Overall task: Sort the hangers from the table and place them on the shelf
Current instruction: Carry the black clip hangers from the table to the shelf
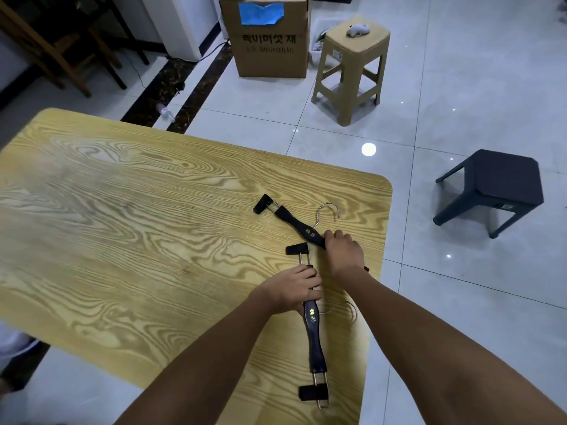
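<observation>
The floor is shiny white tile, and a big wooden table [122, 210] fills the left and middle of the frame. At the top sit a cardboard box [270, 47] and a tan stool [352, 69]. A dark stool [497, 185] stands at the right. I see no shelf from here.

Two black hangers lie on the table near its right edge. The far hanger [294, 223] lies slanted at middle right, with its silver hook [329, 208] beside it. The near hanger [314, 342] runs down toward the bottom of the frame.

My left hand [296, 286] is curled around the near hanger's bar, close to its top clip. My right hand [343, 251] is curled over the middle of the far hanger, right by the hook.

I think these are light and stiff, with hard bars that won't bend. The smooth bar could slip a bit, and the hooks and clips could snag each other. The thick middle looks like the best place to hold.
</observation>
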The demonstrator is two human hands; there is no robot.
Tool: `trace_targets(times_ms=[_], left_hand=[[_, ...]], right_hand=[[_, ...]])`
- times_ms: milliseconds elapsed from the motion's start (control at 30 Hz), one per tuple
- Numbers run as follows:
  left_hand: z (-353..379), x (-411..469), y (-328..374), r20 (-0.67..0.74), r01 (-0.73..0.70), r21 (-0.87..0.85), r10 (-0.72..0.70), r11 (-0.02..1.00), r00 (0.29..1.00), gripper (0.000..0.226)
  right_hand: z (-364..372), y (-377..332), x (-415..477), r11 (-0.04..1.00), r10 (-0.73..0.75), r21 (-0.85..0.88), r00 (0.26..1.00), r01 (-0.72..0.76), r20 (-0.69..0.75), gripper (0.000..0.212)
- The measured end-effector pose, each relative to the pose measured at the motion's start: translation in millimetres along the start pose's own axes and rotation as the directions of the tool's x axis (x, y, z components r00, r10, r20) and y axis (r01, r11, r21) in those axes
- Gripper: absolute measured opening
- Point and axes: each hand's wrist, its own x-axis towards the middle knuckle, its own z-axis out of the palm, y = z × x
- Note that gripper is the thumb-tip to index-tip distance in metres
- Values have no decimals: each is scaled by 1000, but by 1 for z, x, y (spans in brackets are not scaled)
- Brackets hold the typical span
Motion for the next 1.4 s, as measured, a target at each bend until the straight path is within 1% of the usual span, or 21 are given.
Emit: trace_targets(times_ms=[100, 167, 233, 300, 400, 467, 533, 600, 733, 833, 967, 1033, 1133, 1233, 1367, 1400], left_hand=[[3, -8, -4, 7, -3, 40, 3, 999, 1000, 44], [2, -13, -4, 11, 14, 47, -15, 999, 1000, 45], [3, -17, -4, 25, 56, 11, -56, 998, 998, 46], [4, -21, -3, 25, 100, -67, -98, 993, 995, 47], [0, -27, 0, 60, 254, -173, -247, 952, 967, 42], [-7, -36, 7, 105, 371, -238, -356, 897, 928, 39], [-16, -45, 14, 123, 468, -278, -452, 839, 883, 36], [-27, -54, 24, 130, 564, -293, -553, 772, 823, 34], [-38, -75, 47, 95, 715, -360, -739, 599, 667, 30], [-45, -96, 66, 44, 772, -444, -850, 454, 525, 33], [-59, -131, 89, -10, 810, -503, -939, 301, 343, 32], [-64, -153, 98, -3, 834, -508, -968, 218, 251, 32], [-70, -191, 120, -15, 855, -511, -995, 92, 98, 33], [-76, -232, 146, -34, 845, -535, -999, 4, -18, 34], [-84, -289, 193, -57, 828, -551, -985, -106, -164, 30], [-83, -305, 208, -66, 816, -561, -974, -142, -215, 28]], right_hand=[[-7, -2, 1, 1000, 2, 12, 1000, -2, -1, 48], [-14, -2, 4, 999, -28, -41, 999, 26, -36, 51], [-22, -1, 6, 994, -77, -87, 993, 69, -91, 46], [-31, -1, 4, 990, -120, -90, 983, 108, -139, 37], [-45, -2, -4, 989, -145, -14, 966, 145, -216, 27], [-54, -3, -11, 984, -162, 25, 953, 174, -257, 34], [-64, -4, -18, 979, -185, 24, 934, 202, -307, 41], [-75, -3, -27, 974, -204, 19, 903, 228, -378, 42], [-98, -6, -47, 961, -229, 29, 856, 273, -464, 40], [-115, -14, -63, 936, -293, 24, 814, 351, -502, 41], [-136, -40, -87, 884, -392, 13, 755, 468, -526, 42], [-144, -61, -100, 842, -452, 5, 713, 539, -536, 43], [-156, -98, -126, 757, -565, -47, 616, 652, -548, 43], [-166, -133, -155, 677, -648, -91, 534, 730, -544, 43], [-170, -179, -193, 563, -728, -127, 417, 817, -543, 40], [-169, -191, -205, 528, -750, -136, 384, 838, -539, 40]])
